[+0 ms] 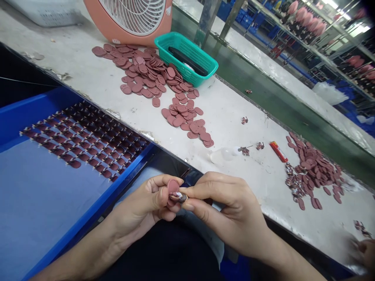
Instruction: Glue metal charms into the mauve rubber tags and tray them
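Both hands were closed at the near edge of the bench (240, 101): left hand (145, 203) gripping an oval maroon disc (173, 185), right hand (230, 210) pinching the small dark piece (182, 198) against it. Fingers covered part of both; join not readable. Left of the hands, a blue tray (17, 117) held rows of similar pieces (88, 136). Just beyond the hands, a translucent bottle (224, 155) lay between them and some loose figures (259, 146). Farther right: a red-orange packet (278, 151), a second disc heap (316, 166), and another person's blurred hand (367, 249) at the frame edge. The main disc heap (146, 74) ran up against a green basket (178, 68) containing a long black object (187, 60); an orange fan (131, 37) stood behind the heap.
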Tool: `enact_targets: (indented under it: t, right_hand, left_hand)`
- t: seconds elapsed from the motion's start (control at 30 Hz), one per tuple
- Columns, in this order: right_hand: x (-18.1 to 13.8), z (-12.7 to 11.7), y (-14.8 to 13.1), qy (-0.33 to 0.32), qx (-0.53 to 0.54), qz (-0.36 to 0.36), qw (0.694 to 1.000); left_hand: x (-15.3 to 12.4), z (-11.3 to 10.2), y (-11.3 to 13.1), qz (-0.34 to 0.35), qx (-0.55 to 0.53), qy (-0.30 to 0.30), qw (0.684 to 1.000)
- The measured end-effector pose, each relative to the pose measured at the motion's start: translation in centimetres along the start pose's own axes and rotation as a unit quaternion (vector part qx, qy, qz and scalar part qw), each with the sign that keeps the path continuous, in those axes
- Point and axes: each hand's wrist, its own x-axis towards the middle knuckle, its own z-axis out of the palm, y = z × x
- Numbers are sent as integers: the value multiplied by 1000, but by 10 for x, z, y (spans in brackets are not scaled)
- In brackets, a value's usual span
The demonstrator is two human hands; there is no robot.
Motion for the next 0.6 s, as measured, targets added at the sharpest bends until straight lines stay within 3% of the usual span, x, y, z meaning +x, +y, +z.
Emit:
enact_targets:
  t: [0.6]
  right_hand:
    - [5, 2, 2, -10, 21, 24, 999]
  left_hand:
    - [-1, 3, 5, 6, -34, -4, 999]
